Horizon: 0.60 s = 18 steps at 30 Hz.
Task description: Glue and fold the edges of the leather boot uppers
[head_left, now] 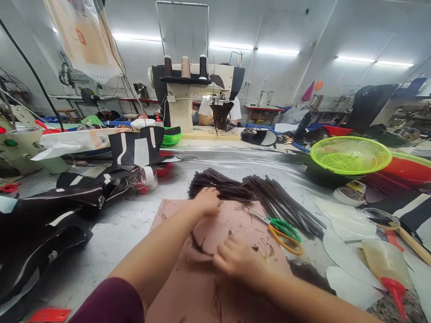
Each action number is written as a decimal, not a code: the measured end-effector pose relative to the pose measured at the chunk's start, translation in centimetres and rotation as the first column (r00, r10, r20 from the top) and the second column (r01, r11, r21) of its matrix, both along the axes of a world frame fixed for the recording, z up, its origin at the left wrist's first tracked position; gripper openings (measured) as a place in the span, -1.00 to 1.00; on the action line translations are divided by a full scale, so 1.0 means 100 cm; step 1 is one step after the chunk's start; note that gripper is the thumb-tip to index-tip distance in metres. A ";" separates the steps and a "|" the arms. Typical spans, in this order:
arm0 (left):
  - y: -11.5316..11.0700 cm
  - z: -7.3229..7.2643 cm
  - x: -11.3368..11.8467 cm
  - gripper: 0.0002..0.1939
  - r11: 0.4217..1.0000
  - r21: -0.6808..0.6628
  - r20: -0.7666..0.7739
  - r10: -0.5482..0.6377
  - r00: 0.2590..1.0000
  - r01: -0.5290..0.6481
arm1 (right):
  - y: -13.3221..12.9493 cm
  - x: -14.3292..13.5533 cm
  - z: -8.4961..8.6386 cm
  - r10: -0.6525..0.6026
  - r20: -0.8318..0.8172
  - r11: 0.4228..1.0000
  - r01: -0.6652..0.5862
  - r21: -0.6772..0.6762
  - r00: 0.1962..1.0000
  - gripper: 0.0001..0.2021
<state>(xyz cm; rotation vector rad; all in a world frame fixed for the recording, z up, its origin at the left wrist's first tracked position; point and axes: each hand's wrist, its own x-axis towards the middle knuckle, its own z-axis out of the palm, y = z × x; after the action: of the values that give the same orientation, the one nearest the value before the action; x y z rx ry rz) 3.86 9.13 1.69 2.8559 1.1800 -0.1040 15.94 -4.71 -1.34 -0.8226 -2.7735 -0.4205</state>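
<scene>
My left hand (209, 202) is at the far edge of a pink board (188, 287), against a pile of dark brown strips (222, 179). Its fingers curl downward, and whatever they hold is hidden. Closer to me, my right hand (235, 258) is closed low over the board, slightly blurred. A thin dark strip (199, 246) curves across the board and runs into its fingers. Scissors (283, 231) with green and orange handles lie to the right, blades pointing toward the strips. More loose strips (283, 204) fan out behind them. Dark smears and scraps mark the board.
Black leather pieces (43, 224) heap up on the left, beside a clear jar (144, 179). On the right are a green basket (350, 154), white cut pieces (353, 264) and a glue bottle (387, 264) with a red nozzle. A sewing machine (182, 103) stands behind; a person sits beyond it.
</scene>
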 end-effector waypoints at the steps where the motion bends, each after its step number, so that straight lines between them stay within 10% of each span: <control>1: -0.006 -0.001 -0.003 -0.81 1.000 0.011 0.007 0.000 1.000 0.000 | -0.016 -0.004 -0.004 0.029 -0.049 0.999 -0.028 0.021 0.998 -0.82; 8: -0.087 0.004 -0.046 -0.77 0.998 -0.003 0.113 0.070 0.991 -0.070 | -0.094 -0.008 -0.026 -0.245 -0.308 0.964 0.264 0.022 0.919 -0.65; 18: -0.205 -0.018 -0.074 -0.75 0.973 -0.101 0.015 0.212 0.977 -0.210 | -0.118 -0.004 -0.025 -0.436 -0.267 0.900 0.421 -0.114 0.860 -0.66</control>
<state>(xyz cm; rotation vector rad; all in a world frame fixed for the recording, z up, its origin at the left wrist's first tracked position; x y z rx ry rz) -3.51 -11.35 -0.09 2.6209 1.4221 -0.1130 15.55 -16.49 -3.81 -1.4029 -2.3312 -0.2713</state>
